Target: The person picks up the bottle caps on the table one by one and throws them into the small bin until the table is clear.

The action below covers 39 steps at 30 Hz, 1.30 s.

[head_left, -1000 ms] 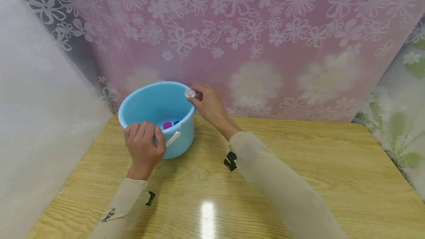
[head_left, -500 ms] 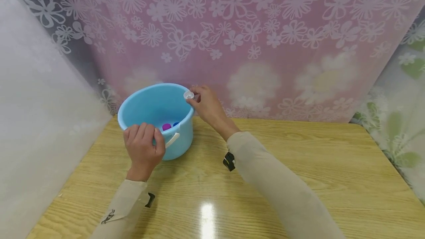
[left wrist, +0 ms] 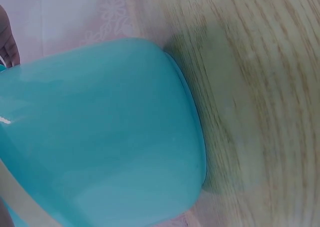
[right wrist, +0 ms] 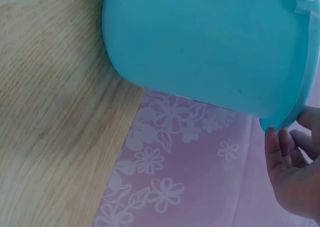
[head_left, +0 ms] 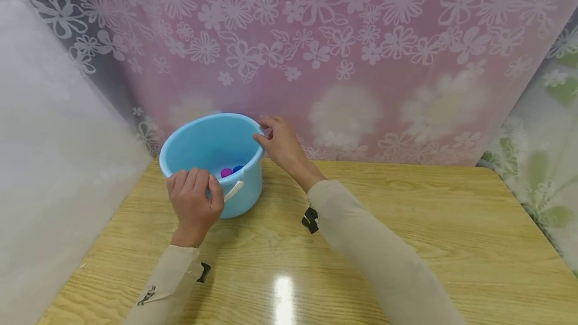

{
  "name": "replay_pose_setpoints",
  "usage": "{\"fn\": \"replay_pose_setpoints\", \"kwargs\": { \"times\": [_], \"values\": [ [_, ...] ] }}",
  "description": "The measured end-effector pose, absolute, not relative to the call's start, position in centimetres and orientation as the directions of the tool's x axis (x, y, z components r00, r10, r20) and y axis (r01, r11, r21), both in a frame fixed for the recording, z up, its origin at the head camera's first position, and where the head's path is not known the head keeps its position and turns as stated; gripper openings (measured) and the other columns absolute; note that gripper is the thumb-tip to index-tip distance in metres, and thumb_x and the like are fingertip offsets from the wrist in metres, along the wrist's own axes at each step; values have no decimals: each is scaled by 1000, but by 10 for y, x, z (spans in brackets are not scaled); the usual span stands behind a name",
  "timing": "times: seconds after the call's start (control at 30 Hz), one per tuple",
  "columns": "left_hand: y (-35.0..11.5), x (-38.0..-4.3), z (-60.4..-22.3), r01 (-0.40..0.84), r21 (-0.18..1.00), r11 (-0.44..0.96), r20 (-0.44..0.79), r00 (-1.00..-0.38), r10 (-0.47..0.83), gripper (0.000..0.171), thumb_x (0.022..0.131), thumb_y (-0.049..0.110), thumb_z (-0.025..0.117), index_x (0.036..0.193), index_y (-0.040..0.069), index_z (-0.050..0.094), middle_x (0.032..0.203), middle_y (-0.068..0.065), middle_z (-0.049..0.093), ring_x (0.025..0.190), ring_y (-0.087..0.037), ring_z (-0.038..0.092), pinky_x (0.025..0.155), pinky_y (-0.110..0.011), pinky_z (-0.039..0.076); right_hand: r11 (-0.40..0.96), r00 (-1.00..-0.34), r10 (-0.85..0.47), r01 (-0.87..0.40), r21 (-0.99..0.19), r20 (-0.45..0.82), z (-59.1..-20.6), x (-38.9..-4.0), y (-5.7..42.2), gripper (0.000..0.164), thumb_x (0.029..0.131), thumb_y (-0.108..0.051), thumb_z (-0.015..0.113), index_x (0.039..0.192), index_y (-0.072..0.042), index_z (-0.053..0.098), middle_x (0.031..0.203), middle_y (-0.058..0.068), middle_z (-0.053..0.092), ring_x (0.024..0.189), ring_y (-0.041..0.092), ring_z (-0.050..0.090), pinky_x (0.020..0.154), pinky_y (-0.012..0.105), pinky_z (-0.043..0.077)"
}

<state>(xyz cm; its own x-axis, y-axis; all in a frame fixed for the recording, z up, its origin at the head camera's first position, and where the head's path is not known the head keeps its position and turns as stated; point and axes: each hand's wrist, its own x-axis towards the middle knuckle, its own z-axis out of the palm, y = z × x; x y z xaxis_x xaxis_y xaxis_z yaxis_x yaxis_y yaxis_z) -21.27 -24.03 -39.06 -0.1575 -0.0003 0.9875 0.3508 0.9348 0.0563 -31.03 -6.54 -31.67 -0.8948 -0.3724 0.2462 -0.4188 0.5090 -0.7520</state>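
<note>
A light blue bucket (head_left: 244,194) with a white handle (head_left: 234,191) stands on the wooden table. My left hand (head_left: 195,202) grips its near rim, the fingers curled over the edge. At the right of the rim is my right hand (head_left: 284,144), its thumb and fingers spread apart. In the right wrist view, the fingertips of that hand (right wrist: 295,167) touch the rim and hold nothing that I can see. A small purple round piece (head_left: 226,172) and a blue one (head_left: 237,169) lie inside the bucket. Its near wall hides part of the bottom.
The wooden table (head_left: 384,224) stretches to the right and towards me. Behind it hangs a pink flowered curtain (head_left: 343,89). A white sheet (head_left: 58,164) borders the left side, and a green-leaf patterned cloth (head_left: 537,189) hangs at the right.
The small clear cup-shaped piece that my right hand pinched over the rim is out of its fingers and out of sight. Its thumb and fingers have parted. My left hand keeps its grip.
</note>
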Motion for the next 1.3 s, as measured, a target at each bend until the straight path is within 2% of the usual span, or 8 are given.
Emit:
{"fn": "replay_pose_setpoints", "kwargs": {
  "times": [0.17,0.5,0.77,1.0,1.17,1.3],
  "values": [
    [-240,-213,-391,356,60,933,986,-168,1,25,84,16,42,61,5,40,55,-8,34,53,-31,34,64,-46,28,493,-896,-351,-425,-759,274,-320,-308,-65,43,93,-24,61,131,-6,56,116,6,55,90,15,53,67,21,50],
    [-241,-213,-392,374,56,926,981,-195,20,29,88,19,42,62,6,41,56,-7,34,54,-31,34,64,-46,28,440,-856,-340,-510,-739,388,-330,-304,-61,30,96,-20,57,121,-4,62,106,3,59,82,14,53,66,23,47],
    [-249,-214,-391,404,78,911,971,-240,23,26,88,20,45,69,3,51,63,-11,47,58,-33,41,67,-48,32,446,-844,-342,-532,-719,413,-337,-305,-44,28,97,-26,54,118,-10,64,108,0,59,87,13,55,71,27,48],
    [-256,-214,-387,447,134,885,977,-209,-42,28,87,24,48,82,0,61,89,-15,65,78,-37,58,75,-50,36,564,-854,-339,-521,-641,395,-346,-305,-7,32,99,-32,50,123,-15,62,120,1,57,95,16,57,77,34,48],
    [-254,-212,-380,440,124,890,985,-163,-57,36,92,30,45,88,1,65,102,-15,67,91,-36,58,83,-51,32,621,-853,-345,-520,-586,392,-357,-307,26,33,98,-29,51,125,-12,61,126,7,54,100,21,56,80,40,48],
    [-246,-208,-373,437,104,893,990,-129,-52,32,91,29,47,91,2,64,106,-14,64,96,-35,55,84,-51,29,665,-861,-350,-505,-550,369,-366,-306,48,35,99,-30,51,125,-11,60,130,9,51,104,25,55,81,44,47]
  ]
}}
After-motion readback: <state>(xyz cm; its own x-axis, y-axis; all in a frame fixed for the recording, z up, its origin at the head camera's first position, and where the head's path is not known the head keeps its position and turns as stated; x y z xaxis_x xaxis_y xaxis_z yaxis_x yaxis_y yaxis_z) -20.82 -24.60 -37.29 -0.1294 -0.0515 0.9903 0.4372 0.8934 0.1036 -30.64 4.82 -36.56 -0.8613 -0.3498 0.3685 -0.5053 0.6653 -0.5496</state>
